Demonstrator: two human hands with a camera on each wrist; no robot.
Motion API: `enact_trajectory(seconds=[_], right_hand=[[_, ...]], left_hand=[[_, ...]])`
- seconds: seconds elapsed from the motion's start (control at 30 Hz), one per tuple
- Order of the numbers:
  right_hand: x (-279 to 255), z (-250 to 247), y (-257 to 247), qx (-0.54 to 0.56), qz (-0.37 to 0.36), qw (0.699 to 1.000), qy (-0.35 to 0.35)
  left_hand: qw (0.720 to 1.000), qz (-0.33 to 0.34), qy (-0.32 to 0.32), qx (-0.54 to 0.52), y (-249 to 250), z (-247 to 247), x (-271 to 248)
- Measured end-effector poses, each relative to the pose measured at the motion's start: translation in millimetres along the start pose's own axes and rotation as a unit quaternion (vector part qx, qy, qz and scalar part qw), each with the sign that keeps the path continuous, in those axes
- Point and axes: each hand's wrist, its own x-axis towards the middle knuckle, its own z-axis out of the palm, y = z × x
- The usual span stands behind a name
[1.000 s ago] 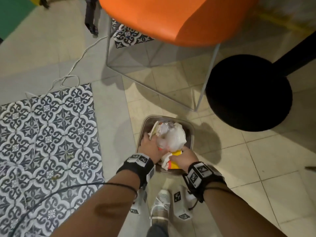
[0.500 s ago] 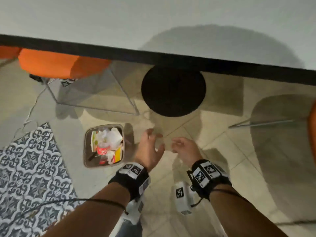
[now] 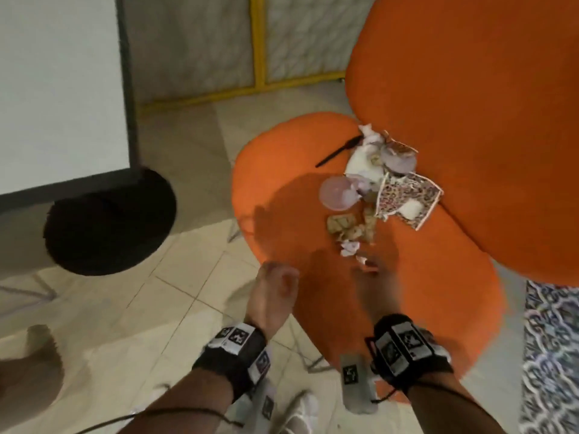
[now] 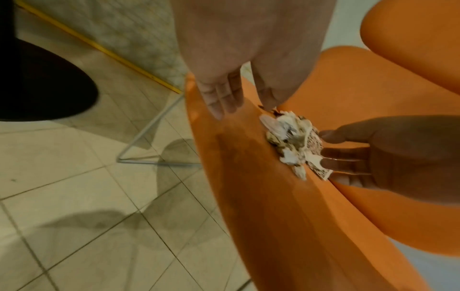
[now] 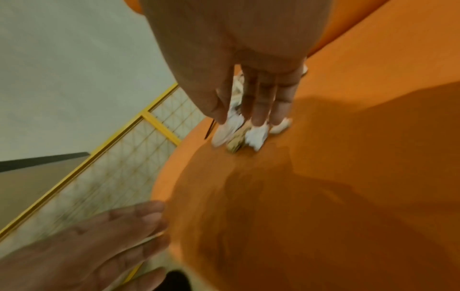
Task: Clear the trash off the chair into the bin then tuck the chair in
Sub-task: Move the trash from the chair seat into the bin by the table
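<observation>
The orange chair (image 3: pixel 313 245) carries a heap of trash (image 3: pixel 382 189) at the back of its seat: crumpled paper, clear plastic lids, a patterned wrapper (image 3: pixel 407 195), crumbs, and a black plastic fork (image 3: pixel 338 151). My left hand (image 3: pixel 282 277) hovers at the seat's front left edge, fingers relaxed and holding nothing; the left wrist view shows its fingers (image 4: pixel 221 98) stretched out. My right hand (image 3: pixel 369 270), blurred, reaches over the seat with straight fingers (image 5: pixel 259 102) at the near scraps (image 5: pixel 254 135). Whether they touch is unclear. The bin is out of view.
A black round table base (image 3: pixel 109 227) sits on the tiled floor to the left, under a white tabletop (image 3: pixel 62 89). A yellow-framed mesh panel (image 3: pixel 260 42) stands behind the chair. Patterned tiles (image 3: pixel 551 355) lie at the right, and the chair's wire leg (image 4: pixel 147 133) shows below the seat.
Both hands left the trash in the floor bin and came away holding nothing. The view swung from the bin to the orange chair, and both hands now reach over its seat.
</observation>
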Motion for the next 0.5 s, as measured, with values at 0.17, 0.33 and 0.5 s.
enact_trajectory(seconds=[0.17, 0.33, 0.5], right_hand=[[44, -30, 12, -0.111, 0.038, 0.993, -0.028], [81, -3, -4, -0.228, -0.004, 0.968, -0.109], [106, 18, -11, -0.28, -0.016, 0.951, -0.131]], left_hand=[[0.997, 0.048, -0.016, 0.065, 39, 32, 53], [0.993, 0.038, 0.002, 0.111, 62, 39, 132], [0.971, 0.034, -0.084, 0.22, 80, 55, 203]])
